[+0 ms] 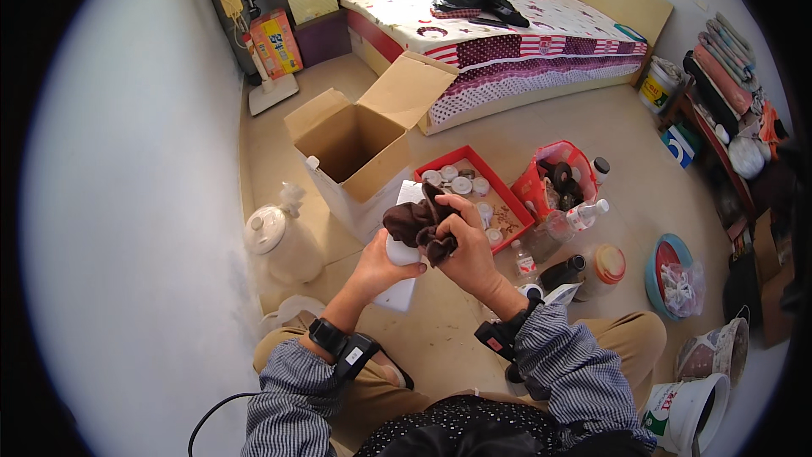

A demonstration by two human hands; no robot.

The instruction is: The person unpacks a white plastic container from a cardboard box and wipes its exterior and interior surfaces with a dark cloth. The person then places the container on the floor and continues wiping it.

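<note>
My left hand (375,268) is wrapped around a white plastic container (401,251). Bunched in the fingers of my right hand (468,252) is a dark brown cloth (412,221), which lies over the container's upper end and hides it. Beneath my hands, on the floor, is a white foam slab (397,295). A shallow red box lid (468,153) just beyond my right hand holds several small white round jars (462,186) and some brown crumbs. An opened cardboard box (355,139) with raised flaps stands past my left hand.
To the right stand a red bag (531,185) of dark items, clear plastic bottles (549,231), a dark bottle (563,271) and a jar with an orange-rimmed lid (610,265). A lidded white container (285,247) is near the left wall. Farther back are a bed (539,76) and a blue basin (653,289).
</note>
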